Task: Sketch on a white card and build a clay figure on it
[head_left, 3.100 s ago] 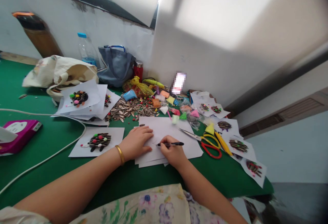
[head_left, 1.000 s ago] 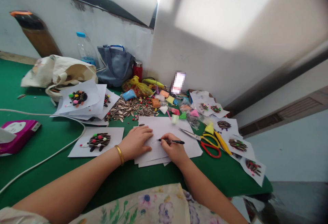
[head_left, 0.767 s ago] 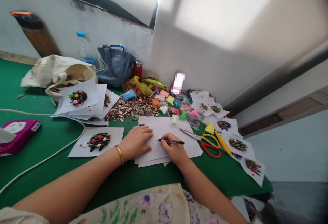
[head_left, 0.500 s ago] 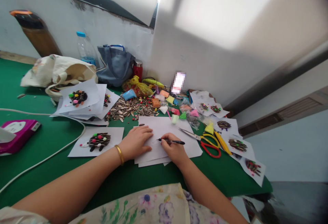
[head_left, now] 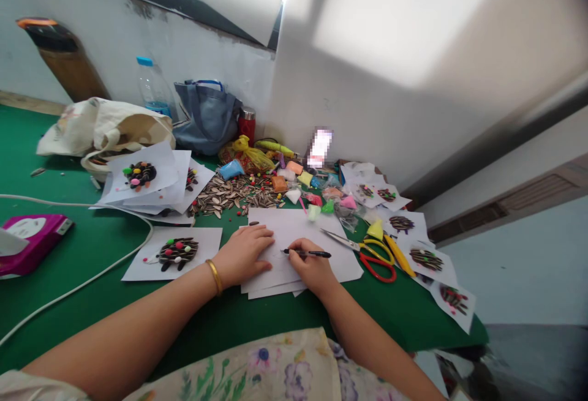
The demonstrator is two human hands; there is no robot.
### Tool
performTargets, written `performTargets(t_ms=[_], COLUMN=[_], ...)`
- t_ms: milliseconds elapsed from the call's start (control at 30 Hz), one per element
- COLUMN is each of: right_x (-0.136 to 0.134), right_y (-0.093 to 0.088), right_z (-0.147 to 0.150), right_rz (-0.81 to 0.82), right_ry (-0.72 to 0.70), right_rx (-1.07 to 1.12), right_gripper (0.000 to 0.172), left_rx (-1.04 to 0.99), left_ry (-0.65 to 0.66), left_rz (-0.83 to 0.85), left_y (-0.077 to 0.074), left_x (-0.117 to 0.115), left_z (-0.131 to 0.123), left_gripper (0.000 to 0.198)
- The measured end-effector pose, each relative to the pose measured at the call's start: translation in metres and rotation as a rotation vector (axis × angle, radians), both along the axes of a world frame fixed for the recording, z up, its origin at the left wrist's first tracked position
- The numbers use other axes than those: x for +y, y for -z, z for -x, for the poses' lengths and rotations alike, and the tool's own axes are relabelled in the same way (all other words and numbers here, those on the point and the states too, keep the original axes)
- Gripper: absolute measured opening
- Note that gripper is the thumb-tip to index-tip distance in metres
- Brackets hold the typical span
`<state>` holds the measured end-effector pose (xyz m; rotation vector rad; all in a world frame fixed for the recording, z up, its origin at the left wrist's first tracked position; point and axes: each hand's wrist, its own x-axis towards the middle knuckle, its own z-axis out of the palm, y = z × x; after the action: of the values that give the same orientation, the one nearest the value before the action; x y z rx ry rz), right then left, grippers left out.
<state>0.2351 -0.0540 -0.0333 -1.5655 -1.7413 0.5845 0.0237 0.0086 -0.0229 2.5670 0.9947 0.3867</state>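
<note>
The right hand is gripping a black pen. The pen is lying almost flat, pointing left, with its tip touching the white paper. The left hand is resting open and flat on the same paper, just beside the pen tip, and the paper is sitting on the green table under both hands.

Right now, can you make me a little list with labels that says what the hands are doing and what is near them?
left hand: open, flat on the paper
right hand: holds a pen, tip on the paper
paper: white stack on the green table
right of paper: scissors, red and yellow handles
behind paper: pile of seeds
left of paper: seed picture
</note>
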Motion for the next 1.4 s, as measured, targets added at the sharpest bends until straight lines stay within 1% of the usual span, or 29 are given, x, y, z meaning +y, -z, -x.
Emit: performTargets(t_ms=[467, 700, 1067, 1400], right_x=[0.0009, 0.0004, 0.0006, -0.0001], right_y=[-0.0010, -0.0027, -0.0021, -0.0013], right_z=[0.0007, 0.0012, 0.0004, -0.0001], right_rz=[0.022, 0.025, -0.002, -0.001], right_ry=[0.012, 0.021, 0.090, 0.110], right_rx=[0.016, 0.008, -0.025, -0.028], right_gripper=[0.015, 0.014, 0.013, 0.013], left_rx=[-0.002, 0.015, -0.004, 0.016], left_ry=[-0.001, 0.000, 0.000, 0.006], left_rz=[0.006, 0.002, 0.012, -0.004], left_y=[0.0021, 0.0005, -0.0004, -0.0010], left_x=[0.0006, -0.0001, 0.0000, 0.0000], left_z=[0.0003, -0.0002, -0.0002, -0.0007], left_gripper=[0.052, 0.052, 0.051, 0.052])
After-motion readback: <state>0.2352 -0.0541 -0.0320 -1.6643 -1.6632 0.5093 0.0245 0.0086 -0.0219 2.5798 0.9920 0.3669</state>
